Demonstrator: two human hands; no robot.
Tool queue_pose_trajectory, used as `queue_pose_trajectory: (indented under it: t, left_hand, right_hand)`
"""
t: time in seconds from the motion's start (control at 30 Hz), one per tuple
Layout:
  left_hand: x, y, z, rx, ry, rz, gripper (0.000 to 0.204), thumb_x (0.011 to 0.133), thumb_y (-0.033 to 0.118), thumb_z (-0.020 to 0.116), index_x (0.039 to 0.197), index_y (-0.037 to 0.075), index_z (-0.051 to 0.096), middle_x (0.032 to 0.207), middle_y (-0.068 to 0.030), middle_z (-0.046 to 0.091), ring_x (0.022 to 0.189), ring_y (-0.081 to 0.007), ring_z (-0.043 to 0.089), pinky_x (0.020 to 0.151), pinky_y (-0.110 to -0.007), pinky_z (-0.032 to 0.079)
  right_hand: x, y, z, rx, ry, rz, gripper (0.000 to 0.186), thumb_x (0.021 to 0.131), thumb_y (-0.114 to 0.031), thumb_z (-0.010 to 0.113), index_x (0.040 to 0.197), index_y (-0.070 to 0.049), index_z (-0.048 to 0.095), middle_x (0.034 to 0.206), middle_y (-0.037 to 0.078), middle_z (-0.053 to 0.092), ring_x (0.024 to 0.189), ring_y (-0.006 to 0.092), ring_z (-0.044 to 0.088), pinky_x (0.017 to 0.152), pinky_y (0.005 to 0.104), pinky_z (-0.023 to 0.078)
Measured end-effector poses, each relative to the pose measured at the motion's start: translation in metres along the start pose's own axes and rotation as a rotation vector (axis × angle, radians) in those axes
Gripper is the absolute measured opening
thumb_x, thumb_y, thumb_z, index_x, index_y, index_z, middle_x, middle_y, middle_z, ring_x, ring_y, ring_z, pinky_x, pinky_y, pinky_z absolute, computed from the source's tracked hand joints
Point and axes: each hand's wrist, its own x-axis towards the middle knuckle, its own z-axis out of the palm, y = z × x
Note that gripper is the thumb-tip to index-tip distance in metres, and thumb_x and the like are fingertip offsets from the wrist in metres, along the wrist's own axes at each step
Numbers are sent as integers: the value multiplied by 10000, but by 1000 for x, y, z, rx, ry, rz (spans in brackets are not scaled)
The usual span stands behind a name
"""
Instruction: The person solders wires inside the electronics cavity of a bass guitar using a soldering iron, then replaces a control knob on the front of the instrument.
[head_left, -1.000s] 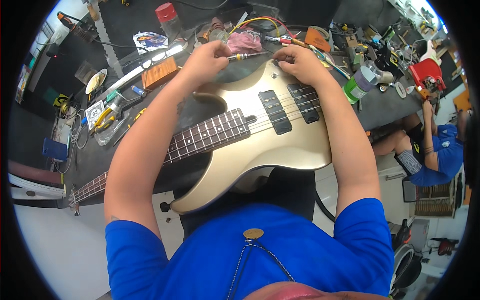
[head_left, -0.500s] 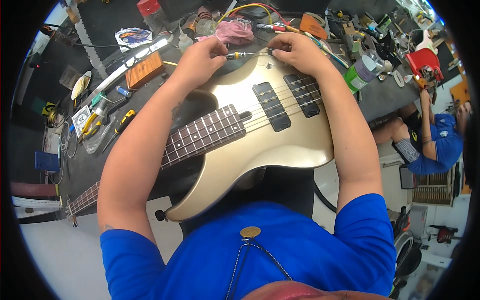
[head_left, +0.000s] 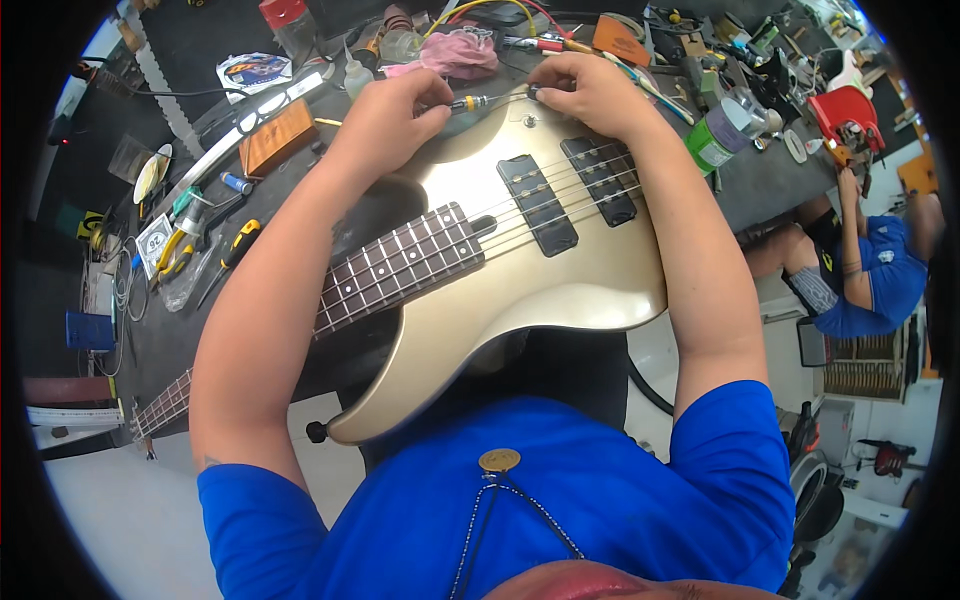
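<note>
Slim screwdriver with a yellow-banded handle and thin metal shaft (head_left: 468,103): since the earliest frame, its tip is coming in closer to the small round dark knob (head_left: 532,91), while the whole scene is sliding leftward in your view.
Left hand (head_left: 398,112): you are grasping the screwdriver's handle, your thumb and curled fingers closing around its left end.
Right hand (head_left: 592,92): you are pinching the knob between thumb and forefinger.
Shaft's long axis: it is running nearly level from left to right, rising slightly, and pointing at the knob's left side.
Nearer hand: your right fingers are touching the knob; your left fingers are sitting well apart from it, at the shaft's other end.
Tip at the knob: it is ending right by your right fingers; you cannot tell here whether it is seating in anything.
Glossy gold bass guitar (head_left: 560,300): it is lying face up, partly over the dark tabletop (head_left: 170,335), the knob sitting by its far edge, just beyond a small silver fitting (head_left: 530,121).
</note>
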Motion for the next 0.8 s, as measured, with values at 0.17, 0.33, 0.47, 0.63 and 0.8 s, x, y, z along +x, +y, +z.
queue_pose_trajectory:
  t: [0.17,0.33,0.47,0.63,0.8]
  left_hand:
    - [1,-5,0,-69,-9,16,207,897,121,725,1086,36,712,994,-145,754,944,-276,727,837,-381,553]
    - [3,-3,1,78,27,166,258,825,62,767,1068,34,686,948,-136,729,915,-297,715,811,-396,545]
    - [1,1,3,57,54,109,294,827,87,775,1094,44,660,992,-142,731,934,-314,706,820,-410,540]
    - [2,6,5,88,12,50,254,883,104,721,1122,45,657,1036,-120,735,963,-261,697,858,-382,540]
    - [8,-9,0,-32,-79,-8,246,917,82,676,1158,37,668,1080,-93,746,1004,-196,700,911,-356,543]
  right_hand:
    - [0,-2,1,3,-8,-1,234,939,-155,710,1151,-60,740,1003,60,736,931,153,680,852,311,558]
    - [1,-2,0,25,-13,15,237,934,-141,713,1154,-56,735,995,48,729,923,141,668,854,303,557]
    - [1,-1,1,17,-17,26,235,932,-138,713,1150,-53,735,996,48,728,923,137,667,854,301,556]
    - [1,1,0,19,-29,33,234,940,-146,715,1153,-52,731,983,42,723,916,132,664,852,298,551]
    - [2,3,2,27,-21,11,231,941,-149,717,1149,-50,730,975,42,716,912,138,659,856,305,550]
